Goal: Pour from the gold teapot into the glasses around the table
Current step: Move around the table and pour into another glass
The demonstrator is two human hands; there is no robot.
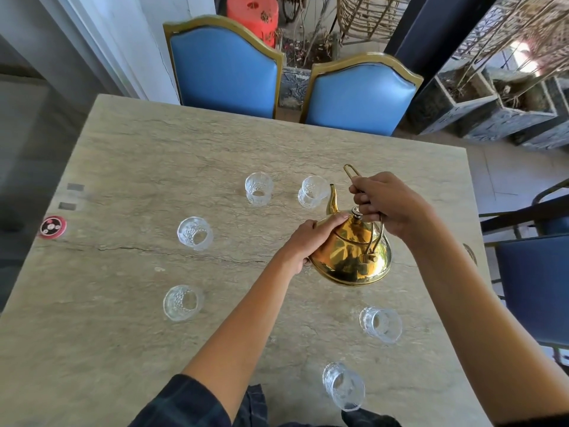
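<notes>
Six clear cut-pattern glasses stand in a loose ring on the pale stone surface (129, 155). Far left edge: a round red-and-black disc (52, 226), two grey rectangular marks just above it. Left side of ring: one glass (195, 233), another nearer the person (183, 302). A long crack runs across the stone between these two.

Far side: a glass (259, 188), then a second far glass (312, 191) just left of the spout tip.

Centre-right: gold teapot (351, 251) held above the surface, tilted, spout toward that second far glass. Left hand (311, 241) lies against the pot's left flank, fingers extended over the shoulder near the lid knob, thumb underneath. Right hand (385, 204) has its fingers curled round the wire handle above the lid. No stream visible at the spout.

Near right: a glass (381, 324), and the nearest glass (344, 386) by the dark plaid sleeve (184, 405).

Beyond the far edge: two blue chairs with gold frames (226, 67), (360, 94); stone planters (468, 103) at right; a dark blue chair (532, 288) at the right edge.
</notes>
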